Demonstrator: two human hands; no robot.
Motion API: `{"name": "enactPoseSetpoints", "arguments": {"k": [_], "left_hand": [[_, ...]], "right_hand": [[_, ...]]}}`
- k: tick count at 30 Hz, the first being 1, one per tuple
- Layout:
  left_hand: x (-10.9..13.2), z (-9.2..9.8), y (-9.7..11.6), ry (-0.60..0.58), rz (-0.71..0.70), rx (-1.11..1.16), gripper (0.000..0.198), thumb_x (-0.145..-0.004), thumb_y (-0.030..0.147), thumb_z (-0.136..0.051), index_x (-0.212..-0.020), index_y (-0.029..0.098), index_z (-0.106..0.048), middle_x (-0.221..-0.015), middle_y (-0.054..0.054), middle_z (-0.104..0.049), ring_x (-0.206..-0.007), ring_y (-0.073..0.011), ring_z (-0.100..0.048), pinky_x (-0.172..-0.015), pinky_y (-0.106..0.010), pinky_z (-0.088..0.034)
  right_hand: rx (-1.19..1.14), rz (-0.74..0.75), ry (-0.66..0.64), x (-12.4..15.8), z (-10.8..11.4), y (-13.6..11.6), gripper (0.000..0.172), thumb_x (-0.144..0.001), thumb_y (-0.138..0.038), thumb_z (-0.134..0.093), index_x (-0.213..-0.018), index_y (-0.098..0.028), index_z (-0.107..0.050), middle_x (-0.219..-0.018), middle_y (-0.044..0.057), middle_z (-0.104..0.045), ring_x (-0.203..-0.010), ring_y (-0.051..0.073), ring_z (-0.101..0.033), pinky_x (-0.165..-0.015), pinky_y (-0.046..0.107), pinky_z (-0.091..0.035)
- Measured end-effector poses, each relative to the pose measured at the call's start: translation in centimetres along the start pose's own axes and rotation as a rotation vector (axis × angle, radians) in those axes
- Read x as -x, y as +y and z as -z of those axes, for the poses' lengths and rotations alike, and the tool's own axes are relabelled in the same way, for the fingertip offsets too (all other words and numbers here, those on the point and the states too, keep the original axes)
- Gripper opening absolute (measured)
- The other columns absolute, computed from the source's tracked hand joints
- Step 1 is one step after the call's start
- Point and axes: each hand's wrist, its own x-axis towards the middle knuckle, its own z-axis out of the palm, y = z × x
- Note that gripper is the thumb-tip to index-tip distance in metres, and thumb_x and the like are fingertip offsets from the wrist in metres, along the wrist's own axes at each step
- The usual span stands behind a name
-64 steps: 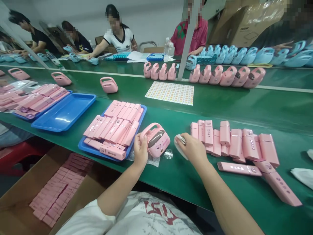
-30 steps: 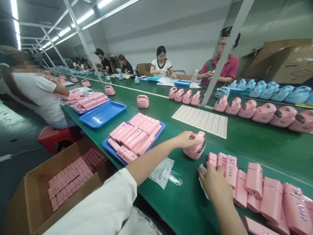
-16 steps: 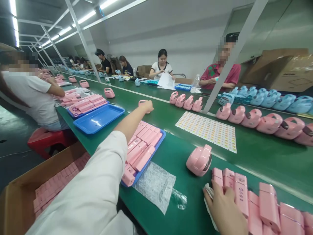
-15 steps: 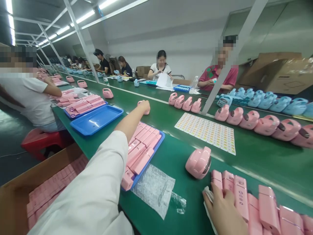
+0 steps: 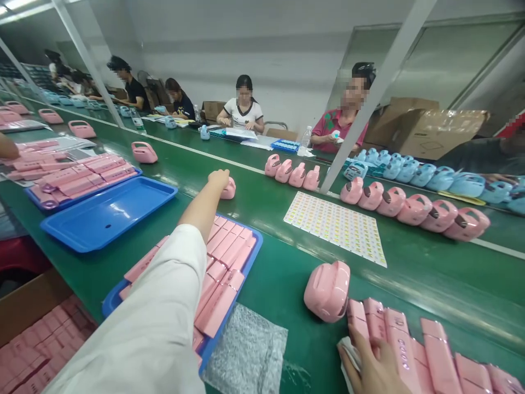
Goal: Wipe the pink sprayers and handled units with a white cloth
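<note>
My left hand (image 5: pixel 217 179) reaches out over the green table with its fingers curled at a small pink handled casing (image 5: pixel 229 189), which shows at the hand's right side. Low on the right, my right hand (image 5: pixel 379 364) holds a folded white cloth (image 5: pixel 348 355) between its fingers. Its fingertips rest against a row of pink rectangular pieces (image 5: pixel 400 345). Just beyond them sits a larger-looking pink handled casing (image 5: pixel 327 291). Under my left forearm, a blue tray (image 5: pixel 255 246) is filled with pink rectangular pieces.
A sticker sheet (image 5: pixel 334 227) lies mid-table. Pink casings (image 5: pixel 416 209) line the far side, with blue ones (image 5: pixel 435 176) behind. A bare blue tray (image 5: pixel 109 216) is at left, a translucent sheet (image 5: pixel 246 350) in front. A white post (image 5: pixel 365 109) rises from the table; co-workers sit opposite.
The view has turned to the right and shifted. My left hand stays at the small pink casing, more of which shows now. My right hand stays by the rectangular pieces with the cloth.
</note>
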Motion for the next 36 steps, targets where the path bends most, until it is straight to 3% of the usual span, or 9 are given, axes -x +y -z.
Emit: {"name": "enactPoseSetpoints", "arguments": {"k": [7, 13, 15, 20, 25, 28, 31, 33, 36], "left_hand": [[5.3, 4.7, 2.4, 0.088, -0.228, -0.062, 0.033, -0.081, 0.022, -0.059, -0.114, 0.014, -0.058, -0.113, -0.013, -0.061, -0.101, -0.0255, -0.061, -0.084, -0.035, -0.048], [13.9, 8.4, 5.9, 0.228, -0.631, -0.059, 0.038, -0.078, 0.012, -0.045, -0.112, 0.021, -0.058, -0.116, -0.004, -0.061, -0.108, -0.0203, -0.057, -0.088, -0.025, -0.042], [17.5, 8.2, 6.9, 0.201, -0.825, -0.011, 0.035, -0.077, 0.010, -0.044, -0.106, 0.021, -0.060, -0.111, -0.002, -0.062, -0.103, -0.0176, -0.058, -0.085, -0.023, -0.042], [27.3, 6.0, 8.9, -0.066, -1.278, -0.123, 0.031, -0.077, 0.001, -0.043, -0.092, 0.020, -0.061, -0.109, -0.002, -0.061, -0.086, -0.0132, -0.060, -0.070, -0.023, -0.041], [34.9, 3.3, 9.4, -0.118, -1.578, -0.311, 0.021, -0.082, 0.005, -0.048, -0.091, 0.021, -0.059, -0.103, -0.004, -0.063, -0.073, -0.0142, -0.058, -0.056, -0.027, -0.035], [36.6, 3.3, 9.3, -0.155, -1.584, -0.365, 0.021, -0.082, 0.006, -0.047, -0.089, 0.021, -0.059, -0.103, -0.005, -0.063, -0.070, -0.0144, -0.058, -0.050, -0.028, -0.031], [35.9, 4.7, 10.2, -0.287, -1.490, -0.290, 0.027, -0.080, 0.009, -0.048, -0.099, 0.024, -0.060, -0.118, -0.003, -0.060, -0.067, -0.0120, -0.059, -0.053, -0.027, -0.037], [34.4, 5.5, 11.9, -0.232, -1.364, -0.175, 0.031, -0.084, 0.016, -0.044, -0.110, 0.026, -0.058, -0.123, -0.003, -0.057, -0.074, -0.0135, -0.062, -0.061, -0.027, -0.043], [31.7, 5.0, 15.8, -0.040, -1.050, 0.006, 0.038, -0.090, 0.031, -0.037, -0.125, 0.021, -0.048, -0.123, -0.009, -0.057, -0.101, -0.0240, -0.062, -0.078, -0.032, -0.046]], "right_hand": [[0.115, -0.041, -0.072, -0.7, 3.5, -1.7, 0.039, -0.093, -0.040, -0.040, -0.126, -0.027, -0.057, -0.096, 0.009, -0.057, -0.063, 0.018, -0.062, -0.041, 0.026, -0.040], [0.032, -0.087, -0.260, -0.9, 6.2, -2.7, 0.043, -0.095, -0.038, -0.037, -0.134, -0.026, -0.048, -0.113, 0.014, -0.053, -0.074, 0.020, -0.066, -0.053, 0.027, -0.046], [-0.016, -0.092, -0.303, -0.8, 6.5, -2.7, 0.044, -0.095, -0.038, -0.037, -0.136, -0.026, -0.045, -0.113, 0.015, -0.053, -0.077, 0.022, -0.066, -0.056, 0.029, -0.047], [-0.106, -0.100, -0.346, -0.7, 6.5, -2.5, 0.048, -0.095, -0.039, -0.035, -0.142, -0.027, -0.036, -0.111, 0.014, -0.054, -0.082, 0.024, -0.067, -0.063, 0.031, -0.049], [-0.160, -0.109, -0.362, -0.6, 6.5, -2.3, 0.050, -0.095, -0.038, -0.036, -0.144, -0.027, -0.034, -0.114, 0.015, -0.053, -0.086, 0.025, -0.067, -0.067, 0.032, -0.049], [-0.179, -0.095, -0.365, -0.6, 6.5, -2.2, 0.052, -0.093, -0.033, -0.038, -0.144, -0.026, -0.032, -0.113, 0.014, -0.052, -0.086, 0.025, -0.067, -0.067, 0.032, -0.049], [-0.190, -0.089, -0.367, -0.6, 6.5, -2.2, 0.054, -0.092, -0.030, -0.040, -0.145, -0.025, -0.031, -0.113, 0.014, -0.052, -0.085, 0.025, -0.067, -0.065, 0.031, -0.048], [-0.196, -0.086, -0.371, -0.6, 6.5, -2.1, 0.055, -0.091, -0.029, -0.040, -0.145, -0.024, -0.031, -0.112, 0.014, -0.052, -0.085, 0.025, -0.066, -0.065, 0.031, -0.047], [-0.196, -0.081, -0.371, -0.7, 6.4, -2.1, 0.055, -0.091, -0.028, -0.040, -0.145, -0.024, -0.032, -0.112, 0.014, -0.052, -0.086, 0.025, -0.066, -0.065, 0.031, -0.047]]}}
